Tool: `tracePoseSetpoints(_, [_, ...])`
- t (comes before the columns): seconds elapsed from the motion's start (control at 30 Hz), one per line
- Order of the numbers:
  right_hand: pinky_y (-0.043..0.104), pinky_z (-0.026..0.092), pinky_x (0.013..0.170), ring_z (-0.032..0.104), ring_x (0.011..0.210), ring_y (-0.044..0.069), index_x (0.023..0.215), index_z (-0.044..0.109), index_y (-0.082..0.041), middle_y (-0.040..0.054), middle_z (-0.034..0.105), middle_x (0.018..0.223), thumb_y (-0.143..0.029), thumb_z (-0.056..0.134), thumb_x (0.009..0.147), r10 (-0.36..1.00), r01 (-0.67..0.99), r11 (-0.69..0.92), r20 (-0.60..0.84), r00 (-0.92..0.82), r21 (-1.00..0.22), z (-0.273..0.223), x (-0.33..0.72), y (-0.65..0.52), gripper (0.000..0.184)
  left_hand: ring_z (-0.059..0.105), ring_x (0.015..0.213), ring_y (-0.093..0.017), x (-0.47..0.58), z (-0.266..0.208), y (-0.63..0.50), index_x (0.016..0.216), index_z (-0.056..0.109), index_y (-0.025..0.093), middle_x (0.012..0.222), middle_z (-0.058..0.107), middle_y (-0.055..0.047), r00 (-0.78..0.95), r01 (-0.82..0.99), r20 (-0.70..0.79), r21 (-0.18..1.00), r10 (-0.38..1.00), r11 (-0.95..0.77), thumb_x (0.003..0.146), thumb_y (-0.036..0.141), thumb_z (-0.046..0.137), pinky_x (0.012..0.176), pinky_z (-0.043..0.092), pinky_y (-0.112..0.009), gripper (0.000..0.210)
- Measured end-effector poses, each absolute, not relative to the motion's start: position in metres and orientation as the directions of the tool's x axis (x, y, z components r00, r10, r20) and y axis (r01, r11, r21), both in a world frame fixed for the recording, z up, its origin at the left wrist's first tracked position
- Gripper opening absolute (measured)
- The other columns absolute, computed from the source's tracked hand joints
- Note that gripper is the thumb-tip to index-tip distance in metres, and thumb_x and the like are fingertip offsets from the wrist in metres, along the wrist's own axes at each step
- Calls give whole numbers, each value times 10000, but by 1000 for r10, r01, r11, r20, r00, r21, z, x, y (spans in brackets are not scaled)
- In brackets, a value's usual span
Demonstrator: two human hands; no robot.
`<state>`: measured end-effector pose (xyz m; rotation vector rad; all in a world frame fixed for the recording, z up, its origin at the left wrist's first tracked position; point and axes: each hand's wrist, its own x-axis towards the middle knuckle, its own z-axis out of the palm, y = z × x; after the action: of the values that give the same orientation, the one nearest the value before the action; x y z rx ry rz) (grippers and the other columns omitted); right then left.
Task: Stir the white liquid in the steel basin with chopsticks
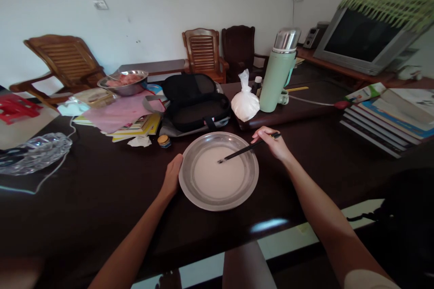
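A round metal basin (185, 185) with whitish liquid (217, 180) in it stands on the dark table in front of me. My left hand (173, 172) grips the basin's left rim; some of its fingers are hidden. In my right hand (273, 142) is a pair of black chopsticks (242, 150), slanting down over the right rim. Their tips touch the liquid near the basin's middle and are coated white. Just behind the basin sits a tied plastic bag of white powder (245, 104), and a small jar with a yellow lid (164, 141) is at its left.
A tall green thermos (278, 79) stands behind my right hand. An open black bag (196, 101) lies behind the basin. Farther left are a bowl of pinkish meat (127, 82) and a glass dish (44, 151). Stacked books (386, 122) fill the right side.
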<state>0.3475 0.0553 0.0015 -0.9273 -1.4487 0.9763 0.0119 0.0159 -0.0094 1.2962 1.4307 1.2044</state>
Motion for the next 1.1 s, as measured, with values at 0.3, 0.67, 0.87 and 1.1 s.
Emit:
tracePoseSetpoints(0.3, [287, 500, 706, 695, 671, 172, 786, 723, -208, 6, 727, 685, -496, 659, 849, 931, 18, 350, 346, -113, -937, 1, 347, 55, 302, 343, 596, -142, 16, -3, 15, 591, 381, 228, 600, 379, 45, -127, 210, 18, 978, 992, 9, 760, 655, 538, 550, 337, -266, 485])
tracePoseSetpoints(0.67, [300, 510, 677, 691, 642, 182, 743, 710, -208, 9, 707, 657, -517, 652, 846, 934, 9, 350, 349, -79, -937, 1, 348, 56, 331, 347, 604, -136, 15, -6, 15, 604, 387, 224, 607, 388, 49, -127, 199, 6, 980, 992, 20, 769, 640, 534, 556, 338, -262, 472])
tracePoseSetpoints(0.87, [296, 507, 697, 695, 668, 179, 786, 728, -209, 13, 726, 689, -509, 661, 842, 933, 20, 341, 336, -129, -940, 1, 346, 55, 312, 355, 610, -139, 13, -9, 16, 612, 402, 220, 610, 404, 47, -125, 204, 16, 979, 992, 10, 777, 639, 529, 562, 341, -265, 468])
tracePoseSetpoints(1.1, [294, 501, 663, 684, 612, 175, 774, 719, -209, 6, 714, 637, -509, 638, 861, 936, 1, 326, 323, -142, -945, 2, 346, 54, 322, 354, 603, -139, 12, -6, 16, 608, 393, 225, 609, 392, 48, -121, 217, 21, 976, 992, 6, 788, 626, 526, 563, 347, -268, 460])
